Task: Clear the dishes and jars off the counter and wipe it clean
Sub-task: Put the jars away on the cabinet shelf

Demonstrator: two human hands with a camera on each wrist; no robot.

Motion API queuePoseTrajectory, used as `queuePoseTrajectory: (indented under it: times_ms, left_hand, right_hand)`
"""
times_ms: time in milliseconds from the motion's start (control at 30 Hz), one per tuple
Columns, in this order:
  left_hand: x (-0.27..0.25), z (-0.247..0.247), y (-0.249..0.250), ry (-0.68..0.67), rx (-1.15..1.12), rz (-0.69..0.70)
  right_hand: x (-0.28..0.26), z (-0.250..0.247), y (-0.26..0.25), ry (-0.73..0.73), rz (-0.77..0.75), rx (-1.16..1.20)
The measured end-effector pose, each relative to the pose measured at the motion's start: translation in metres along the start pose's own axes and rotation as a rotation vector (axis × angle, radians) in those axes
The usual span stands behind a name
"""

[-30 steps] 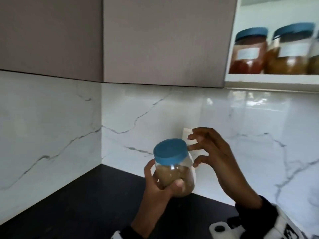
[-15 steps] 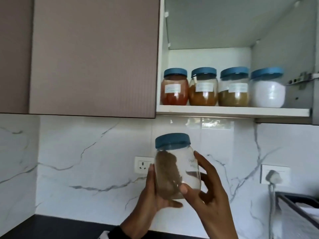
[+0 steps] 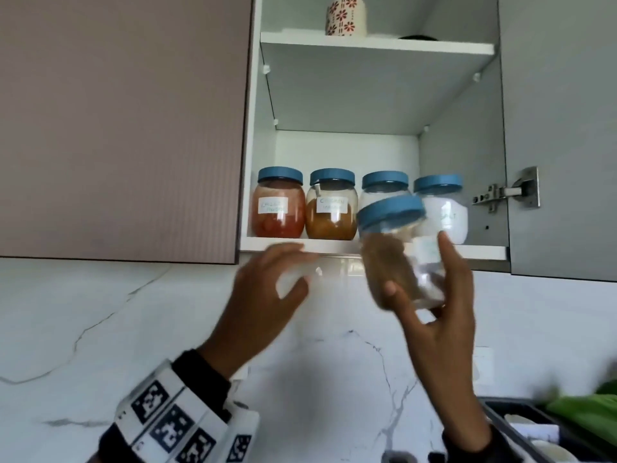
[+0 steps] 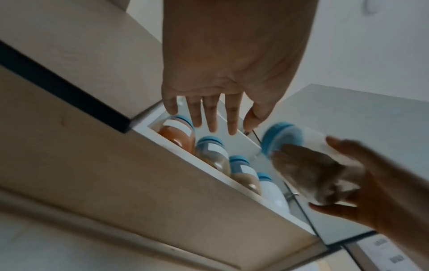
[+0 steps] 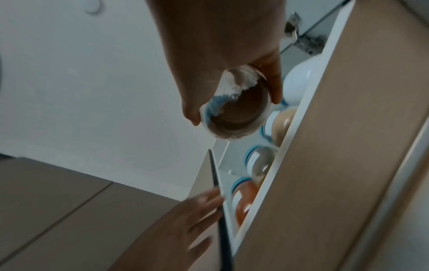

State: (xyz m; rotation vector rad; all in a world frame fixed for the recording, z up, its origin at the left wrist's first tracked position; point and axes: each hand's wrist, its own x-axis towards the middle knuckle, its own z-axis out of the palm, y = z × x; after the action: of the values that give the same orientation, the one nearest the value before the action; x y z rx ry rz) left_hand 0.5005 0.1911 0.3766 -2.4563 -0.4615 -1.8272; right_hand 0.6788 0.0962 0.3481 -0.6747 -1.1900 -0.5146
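My right hand [image 3: 417, 267] grips a clear jar [image 3: 395, 242] with a blue lid and brown powder inside, held tilted just in front of the lower cabinet shelf [image 3: 334, 246]. The right wrist view shows the jar's base [image 5: 241, 113] between thumb and fingers. To the left, my left hand [image 3: 297, 267] hovers with its fingers spread and holds nothing; the left wrist view shows it [image 4: 213, 121] below the shelf's row of jars. On the shelf stand a red jar [image 3: 278, 208], an orange-brown jar [image 3: 330, 208], a jar [image 3: 384, 180] mostly hidden behind the held one, and a white jar [image 3: 447, 212].
The cabinet door [image 3: 561, 128] hangs open at the right on its hinge [image 3: 507, 192]. A closed cabinet door [image 3: 117, 128] is at the left. A flowered cup [image 3: 345, 15] stands on the upper shelf. A dark rack [image 3: 521, 426] with green leaves [image 3: 584, 409] sits at the bottom right.
Both hands held the jar half a second ago. My left hand has let go and moved left, while my right hand has lifted the jar up to the shelf. The head view has tilted upward.
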Motion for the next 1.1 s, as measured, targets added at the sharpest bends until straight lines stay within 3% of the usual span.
queuePoseTrajectory:
  times_ms: [100, 200, 367, 633, 900, 1100]
  left_hand:
    - [0.016, -0.015, -0.025, 0.098, 0.298, -0.082]
    - [0.020, -0.018, -0.054, 0.068, 0.560, -0.215]
    - [0.011, -0.014, -0.079, -0.009, 0.843, -0.148]
    - [0.009, -0.016, -0.091, 0.054, 0.895, -0.049]
    - [0.010, -0.015, -0.096, 0.072, 0.894, -0.023]
    - [0.010, -0.014, -0.097, 0.103, 0.887, -0.015]
  right_hand:
    - [0.036, -0.014, 0.016, 0.112, -0.111, -0.095]
    - [0.066, -0.021, 0.038, 0.184, -0.137, -0.184]
    - [0.096, -0.015, 0.080, 0.217, -0.149, -0.235]
    - [0.109, -0.003, 0.118, 0.316, -0.196, -0.357]
    - [0.105, 0.009, 0.141, 0.268, -0.217, -0.605]
    - [0.103, 0.015, 0.145, 0.317, -0.189, -0.705]
